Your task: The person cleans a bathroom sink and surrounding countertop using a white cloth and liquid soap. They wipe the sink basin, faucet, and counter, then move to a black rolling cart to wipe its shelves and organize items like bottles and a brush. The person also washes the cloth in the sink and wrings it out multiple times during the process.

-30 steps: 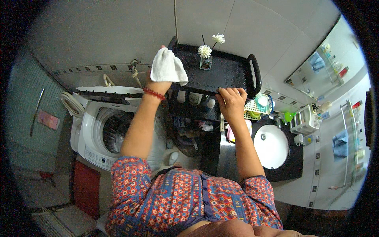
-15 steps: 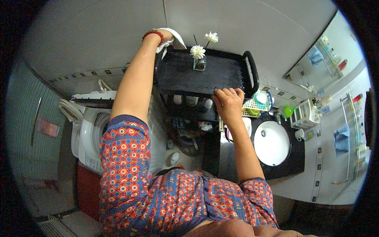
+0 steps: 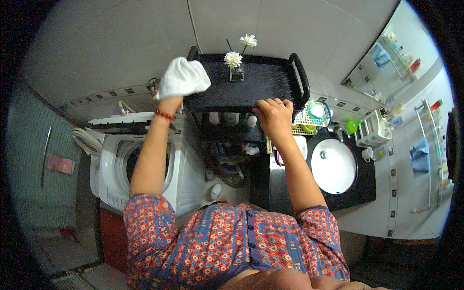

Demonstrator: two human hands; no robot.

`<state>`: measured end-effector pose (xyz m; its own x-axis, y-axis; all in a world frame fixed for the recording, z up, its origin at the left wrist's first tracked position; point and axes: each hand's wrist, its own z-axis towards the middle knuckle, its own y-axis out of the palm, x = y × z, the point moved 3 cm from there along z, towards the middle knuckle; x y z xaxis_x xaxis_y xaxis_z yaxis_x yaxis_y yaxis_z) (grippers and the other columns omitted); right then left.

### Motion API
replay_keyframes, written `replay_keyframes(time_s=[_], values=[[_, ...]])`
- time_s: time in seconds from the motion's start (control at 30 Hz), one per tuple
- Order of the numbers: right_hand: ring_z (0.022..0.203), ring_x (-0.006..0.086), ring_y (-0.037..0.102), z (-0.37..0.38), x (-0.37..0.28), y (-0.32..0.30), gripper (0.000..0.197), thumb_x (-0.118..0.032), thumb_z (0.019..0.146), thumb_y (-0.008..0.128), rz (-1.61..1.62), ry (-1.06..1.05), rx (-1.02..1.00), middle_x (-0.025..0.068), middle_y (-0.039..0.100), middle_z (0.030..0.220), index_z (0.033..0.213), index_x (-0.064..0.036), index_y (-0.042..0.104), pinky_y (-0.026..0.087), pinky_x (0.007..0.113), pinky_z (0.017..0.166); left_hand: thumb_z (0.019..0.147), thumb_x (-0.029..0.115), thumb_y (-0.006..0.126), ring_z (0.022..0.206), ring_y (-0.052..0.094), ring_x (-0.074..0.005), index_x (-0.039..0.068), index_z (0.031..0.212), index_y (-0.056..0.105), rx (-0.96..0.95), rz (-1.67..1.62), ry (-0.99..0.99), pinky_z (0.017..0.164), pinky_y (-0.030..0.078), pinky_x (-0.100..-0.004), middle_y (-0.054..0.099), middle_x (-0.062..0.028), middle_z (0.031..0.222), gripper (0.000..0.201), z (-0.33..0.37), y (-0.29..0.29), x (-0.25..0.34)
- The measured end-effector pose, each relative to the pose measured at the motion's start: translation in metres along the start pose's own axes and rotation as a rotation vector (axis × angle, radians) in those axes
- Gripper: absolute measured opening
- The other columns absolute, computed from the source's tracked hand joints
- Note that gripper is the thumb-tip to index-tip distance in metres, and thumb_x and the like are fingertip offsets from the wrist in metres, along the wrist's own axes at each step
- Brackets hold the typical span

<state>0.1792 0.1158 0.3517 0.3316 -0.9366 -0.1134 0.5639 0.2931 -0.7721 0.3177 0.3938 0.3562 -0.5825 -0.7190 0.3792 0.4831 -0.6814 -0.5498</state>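
Note:
A white cloth [image 3: 182, 77] wraps over my left hand [image 3: 169, 104], hiding its fingers. That hand is at the left end of a black trolley's [image 3: 270, 79] tray-like top, by the left handle, and a red bead bracelet circles the wrist. At the front edge of the same top, toward the right, my right hand [image 3: 274, 116] grips the rim with bent fingers. Toward the back of the top stands a small glass vase [image 3: 237, 73] with white flowers [image 3: 233, 59]. Wet-looking specks dot the black surface.
Lower trolley shelves hold bottles [image 3: 231, 119]. On the left stands a washing machine [image 3: 118, 188] with its lid raised. To the right are a white basin [image 3: 334, 169] in a dark counter, a dish rack [image 3: 309, 116], a mug [image 3: 367, 154] and a wall mirror [image 3: 382, 63].
My left hand has come nearer and to the left with the cloth, from the tray's far left corner to its left end. My right hand stays on the front rim.

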Motion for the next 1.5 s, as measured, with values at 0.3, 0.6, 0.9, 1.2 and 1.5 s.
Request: replay_keyframes(time_s=[0.3,0.6,0.9,1.2,1.5], values=[[0.115,0.0271,0.051,-0.005,-0.021,-0.03,0.053,-0.038,0.082,0.065,0.746,0.001,0.03,0.013,0.055,0.122,0.126,-0.0106,0.051,0.035,0.042,0.1,0.083,0.016,0.062,0.11,0.052,-0.0214,0.001,0.119,0.048,0.047,-0.203,0.176,0.098,0.041,-0.0296,0.053,-0.0116,0.115,0.041,-0.058,-0.042,0.159],[0.104,0.0213,0.056,-0.025,0.029,-0.067,0.043,-0.018,0.085,0.064,1.847,0.669,0.164,0.0086,0.057,0.112,0.122,-0.006,0.046,0.047,0.036,0.089,0.079,0.039,0.064,0.127,0.039,-0.0348,0.008,0.129,0.05,-0.721,-0.182,-0.039,0.104,0.031,-0.0432,0.039,-0.0179,0.14,0.061,-0.023,0.0,0.162],[0.104,0.02,0.055,-0.011,0.036,-0.091,0.043,-0.025,0.088,0.059,1.736,0.576,0.285,0.0084,0.055,0.114,0.124,-0.0048,0.047,0.045,0.036,0.09,0.057,0.032,0.085,0.119,0.048,-0.0318,0.003,0.128,0.046,-0.632,0.08,-0.326,0.101,0.039,-0.0387,0.051,-0.0199,0.127,0.086,0.04,0.093,0.072],[0.112,0.0227,0.051,0.0,0.026,-0.061,0.057,-0.022,0.087,0.063,1.744,0.604,0.166,0.0108,0.052,0.122,0.135,-0.0052,0.037,0.043,0.037,0.094,0.062,0.023,0.083,0.104,0.06,-0.0238,0.0,0.115,0.057,-0.49,-0.388,-0.343,0.093,0.044,-0.0331,0.062,-0.0144,0.114,0.064,0.046,0.098,0.065],[0.104,0.0177,0.054,0.019,0.005,-0.045,0.045,-0.023,0.088,0.059,1.672,0.556,0.252,0.0101,0.056,0.117,0.125,0.0003,0.049,0.042,0.03,0.091,0.071,-0.007,0.067,0.089,0.062,-0.0144,0.002,0.111,0.059,-0.332,-0.866,-0.136,0.08,0.05,-0.0285,0.064,-0.0068,0.101,0.042,0.008,0.041,0.189]])
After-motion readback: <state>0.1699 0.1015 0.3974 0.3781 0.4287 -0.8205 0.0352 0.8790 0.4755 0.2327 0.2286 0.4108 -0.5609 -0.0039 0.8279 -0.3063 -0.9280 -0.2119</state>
